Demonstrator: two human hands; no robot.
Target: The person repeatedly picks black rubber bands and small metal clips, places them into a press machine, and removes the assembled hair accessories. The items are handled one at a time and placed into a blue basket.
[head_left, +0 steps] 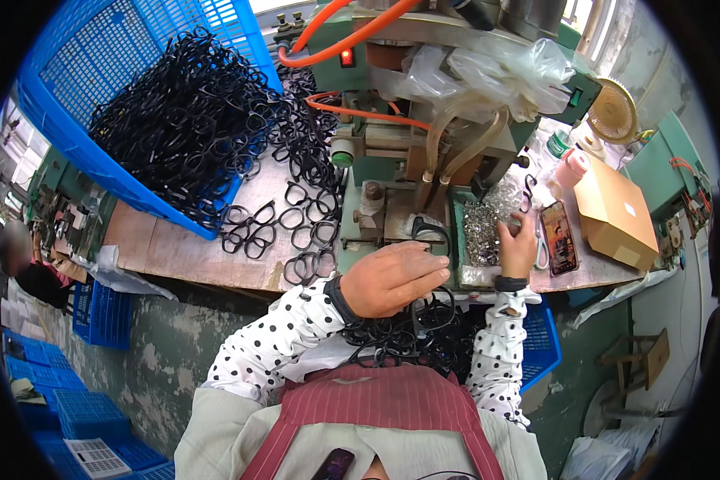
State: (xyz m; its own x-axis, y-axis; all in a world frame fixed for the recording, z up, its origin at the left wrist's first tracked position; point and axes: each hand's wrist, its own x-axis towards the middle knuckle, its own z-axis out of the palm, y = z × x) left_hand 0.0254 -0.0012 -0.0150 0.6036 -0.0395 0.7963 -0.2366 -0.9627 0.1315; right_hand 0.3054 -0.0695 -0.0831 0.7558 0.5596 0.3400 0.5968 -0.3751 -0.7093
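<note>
My left hand (396,280) is closed around a black eyeglass frame (432,234) at the front of the green press machine (372,172). Parts of the frame show beyond my fingers and below them; the middle is hidden. To the right, my right hand (518,244) has its fingers curled together at the edge of a tray of small shiny metal parts (480,232). What those fingertips hold, if anything, is too small to make out. More black eyeglass frames (384,344) lie heaped in my lap, below my left hand.
A blue crate (72,136) full of black eyeglass frames (192,112) tilts onto the table, with loose frames (300,220) beside it. Right of the tray are a phone (558,238), white-handled scissors (542,254), a pink bottle (571,168) and a cardboard box (614,210). Orange hoses (352,36) cross above.
</note>
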